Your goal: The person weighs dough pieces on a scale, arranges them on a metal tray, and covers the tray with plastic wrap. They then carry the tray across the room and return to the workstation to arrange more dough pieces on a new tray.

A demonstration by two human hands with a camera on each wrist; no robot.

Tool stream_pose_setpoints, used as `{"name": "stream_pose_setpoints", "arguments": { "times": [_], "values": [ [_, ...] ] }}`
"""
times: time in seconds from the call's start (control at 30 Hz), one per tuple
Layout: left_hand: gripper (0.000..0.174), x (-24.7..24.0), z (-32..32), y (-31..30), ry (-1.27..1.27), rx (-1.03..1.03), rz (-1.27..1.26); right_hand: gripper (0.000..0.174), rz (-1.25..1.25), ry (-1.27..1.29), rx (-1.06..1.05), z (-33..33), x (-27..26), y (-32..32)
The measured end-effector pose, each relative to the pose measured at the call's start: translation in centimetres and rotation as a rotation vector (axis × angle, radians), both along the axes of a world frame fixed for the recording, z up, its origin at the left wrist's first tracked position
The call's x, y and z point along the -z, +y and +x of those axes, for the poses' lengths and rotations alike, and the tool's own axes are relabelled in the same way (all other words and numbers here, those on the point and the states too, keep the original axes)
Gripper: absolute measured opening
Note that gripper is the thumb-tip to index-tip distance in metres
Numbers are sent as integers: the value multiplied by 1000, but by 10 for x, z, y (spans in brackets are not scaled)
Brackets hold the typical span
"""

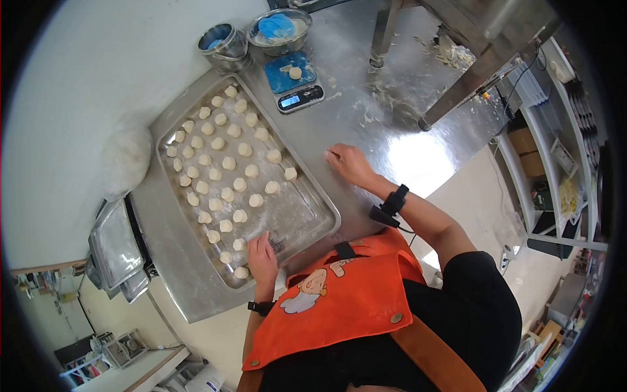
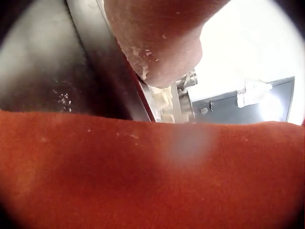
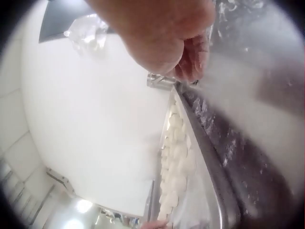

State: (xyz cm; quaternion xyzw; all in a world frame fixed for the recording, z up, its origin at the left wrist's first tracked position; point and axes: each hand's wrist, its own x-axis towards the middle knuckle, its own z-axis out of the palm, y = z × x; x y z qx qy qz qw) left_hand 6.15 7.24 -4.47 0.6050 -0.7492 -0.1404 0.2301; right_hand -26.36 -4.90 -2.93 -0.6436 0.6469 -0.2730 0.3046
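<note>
Rows of pale dough balls [image 1: 228, 163] sit on a large metal tray [image 1: 332, 212]. My left hand [image 1: 262, 258] is at the tray's near edge, its fingers over the floury surface beside the closest balls. In the left wrist view, the left hand [image 2: 157, 43] shows floury specks, and its fingertips are hidden. My right hand [image 1: 353, 164] is over the steel table, right of the tray, fingers loosely bent. Nothing shows in the right hand [image 3: 190, 57] in the right wrist view. One dough ball [image 1: 295, 73] rests on a blue-topped digital scale [image 1: 300, 98].
Behind the tray stand stacked metal bowls [image 1: 225, 49] and a bowl [image 1: 279, 32] with flour and a blue item. A metal stand [image 1: 457, 85] has its legs on the floury table [image 1: 366, 85]. A plastic bag [image 1: 125, 160] lies left of the tray, against the wall.
</note>
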Motion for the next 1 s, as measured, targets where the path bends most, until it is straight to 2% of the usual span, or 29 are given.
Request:
{"name": "stream_pose_setpoints", "arguments": {
  "times": [0.1,0.23,0.3,0.4,0.47,0.5,0.53,0.57,0.6,0.63,0.7,0.77,0.8,0.83,0.9,0.93,1.0],
  "values": [
    [30,-3,0,2,18,-25,20,21,-250,101,-1,-6,6,-45],
    [30,-2,7,3,28,-103,4,30,-590,279,44,-21,17,-149],
    [29,-2,12,6,67,-172,-31,34,-581,512,16,-24,17,-194],
    [28,-13,27,8,33,-312,2,31,-797,539,-124,-29,40,-249],
    [27,-19,39,7,-7,-310,-67,33,-573,479,-246,-39,63,-277],
    [27,-22,46,8,-32,-314,-89,31,-578,404,-220,-40,74,-288],
    [27,-23,54,8,-53,-339,-88,30,-445,489,-210,-31,37,-270],
    [26,-23,60,10,-72,-360,-81,26,-497,349,-253,-29,39,-271],
    [26,-25,64,14,-17,-414,-26,23,-522,335,-234,-20,33,-265],
    [27,-28,66,11,43,-459,12,23,-417,262,-250,-4,17,-249],
    [28,-29,70,9,45,-466,42,24,-206,127,-260,40,-21,-177],
    [29,-33,70,6,-4,-423,39,24,-76,137,-461,82,-40,-105],
    [30,-36,63,1,-50,-378,21,23,-2,53,-527,106,-44,-68],
    [31,-36,58,-2,-94,-328,2,22,-51,18,-669,123,-36,-40],
    [31,-30,56,-10,-137,-244,40,17,-148,154,-844,164,-15,-2],
    [32,-27,54,-15,-157,-195,53,15,-231,188,-913,182,-1,9],
    [31,-5,70,-17,-226,-161,103,18,-172,153,-946,210,12,18]
  ]
}}
